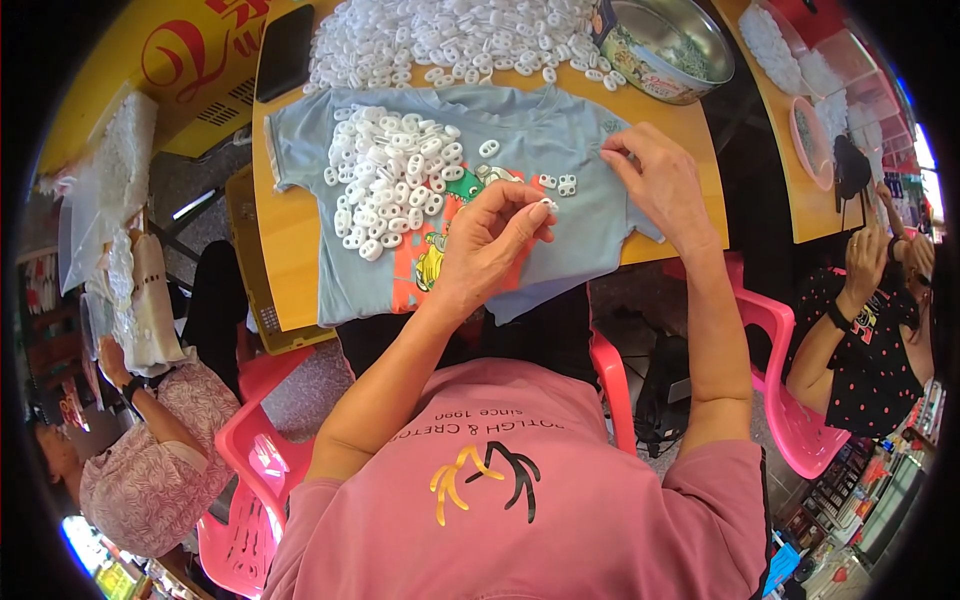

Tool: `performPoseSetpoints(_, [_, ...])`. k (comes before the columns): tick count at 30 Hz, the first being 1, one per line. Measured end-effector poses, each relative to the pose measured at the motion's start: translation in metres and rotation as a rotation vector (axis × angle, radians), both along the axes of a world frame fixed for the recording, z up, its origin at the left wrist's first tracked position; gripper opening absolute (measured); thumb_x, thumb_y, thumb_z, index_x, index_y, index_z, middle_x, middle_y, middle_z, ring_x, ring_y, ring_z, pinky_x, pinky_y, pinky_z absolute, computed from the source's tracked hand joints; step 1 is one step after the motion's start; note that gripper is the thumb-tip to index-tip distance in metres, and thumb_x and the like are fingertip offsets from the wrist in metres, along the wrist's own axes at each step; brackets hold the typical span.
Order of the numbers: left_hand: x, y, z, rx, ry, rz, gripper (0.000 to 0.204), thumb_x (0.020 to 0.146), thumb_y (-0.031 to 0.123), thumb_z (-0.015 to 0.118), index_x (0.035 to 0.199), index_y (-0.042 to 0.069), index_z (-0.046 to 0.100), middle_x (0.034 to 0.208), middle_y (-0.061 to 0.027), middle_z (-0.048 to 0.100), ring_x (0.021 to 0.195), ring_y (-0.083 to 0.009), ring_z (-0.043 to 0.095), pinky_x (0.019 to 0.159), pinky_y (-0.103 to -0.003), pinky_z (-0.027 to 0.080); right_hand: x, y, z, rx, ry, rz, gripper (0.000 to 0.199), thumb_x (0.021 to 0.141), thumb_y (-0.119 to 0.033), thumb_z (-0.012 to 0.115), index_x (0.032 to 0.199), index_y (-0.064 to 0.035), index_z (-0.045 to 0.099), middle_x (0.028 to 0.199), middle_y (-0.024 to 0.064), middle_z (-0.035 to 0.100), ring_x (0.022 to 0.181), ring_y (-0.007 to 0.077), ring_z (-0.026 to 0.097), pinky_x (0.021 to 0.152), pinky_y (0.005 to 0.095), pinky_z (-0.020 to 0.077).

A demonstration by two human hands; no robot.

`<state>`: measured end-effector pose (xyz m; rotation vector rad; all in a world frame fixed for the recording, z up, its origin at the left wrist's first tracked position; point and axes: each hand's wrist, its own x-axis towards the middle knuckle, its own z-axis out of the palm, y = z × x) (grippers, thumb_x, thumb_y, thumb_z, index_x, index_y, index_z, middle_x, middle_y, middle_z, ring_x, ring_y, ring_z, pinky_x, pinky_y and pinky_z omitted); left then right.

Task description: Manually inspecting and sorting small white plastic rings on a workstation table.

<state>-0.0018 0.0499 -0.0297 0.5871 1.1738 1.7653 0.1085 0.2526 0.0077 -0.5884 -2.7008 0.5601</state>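
My left hand is closed in a pinch on a small white plastic piece, held above a grey-blue T-shirt spread on the table. My right hand hovers near the shirt's right sleeve with thumb and fingertips together; whatever they may hold is too small to make out. Beside them lies a little cluster of tiny greyish bits. A heap of white oval two-holed plastic pieces covers the left part of the T-shirt. One loose oval piece and several small white pieces lie between heap and right hand.
A larger mound of white pieces spreads along the far side of the yellow-brown table. A round tin with thin metal bits stands at far right; a black phone lies far left. Other people sit on either side, near pink chairs.
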Motion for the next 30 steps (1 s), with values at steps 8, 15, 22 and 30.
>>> performPoseSetpoints(8, [0.001, 0.001, -0.002, 0.006, -0.016, 0.006, 0.014, 0.096, 0.014, 0.058, 0.103, 0.002, 0.057, 0.091, -0.0021, 0.063, 0.08, -0.0086, 0.059, 0.069, -0.022, 0.046, -0.007, -0.009, -0.001, 0.142, -0.104, -0.057, 0.009, 0.083, -0.015, 0.066, 0.086, -0.0059, 0.066, 0.084, 0.0088, 0.063, 0.079, 0.0292, 0.063, 0.069, 0.0381, 0.0481])
performPoseSetpoints(15, [-0.001, 0.0, -0.002, 0.017, -0.06, 0.025, 0.016, 0.096, 0.016, 0.059, 0.104, 0.003, 0.057, 0.09, -0.0036, 0.063, 0.079, -0.0093, 0.06, 0.067, -0.022, 0.046, -0.004, 0.004, -0.003, -0.085, -0.024, -0.054, 0.013, 0.085, -0.009, 0.064, 0.095, -0.0012, 0.064, 0.083, 0.0094, 0.065, 0.068, 0.0177, 0.06, 0.064, 0.0295, 0.0476])
performPoseSetpoints(22, [-0.002, 0.002, -0.004, 0.039, -0.103, 0.079, 0.016, 0.096, 0.016, 0.058, 0.102, 0.002, 0.056, 0.089, -0.0053, 0.064, 0.078, -0.0112, 0.061, 0.069, -0.024, 0.049, -0.007, -0.03, 0.011, -0.671, 0.205, -0.102, 0.022, 0.091, -0.011, 0.063, 0.108, 0.0028, 0.064, 0.088, 0.004, 0.066, 0.07, 0.0083, 0.056, 0.064, 0.0232, 0.0466])
performPoseSetpoints(30, [-0.005, 0.002, -0.007, 0.084, -0.093, 0.051, 0.014, 0.096, 0.011, 0.057, 0.105, 0.0, 0.056, 0.092, -0.0077, 0.064, 0.08, -0.0142, 0.062, 0.073, -0.025, 0.051, -0.01, -0.073, -0.011, -1.228, 0.422, -0.029, 0.016, 0.092, -0.015, 0.063, 0.1, -0.0014, 0.064, 0.089, 0.0042, 0.065, 0.068, 0.0084, 0.054, 0.064, 0.0227, 0.0447])
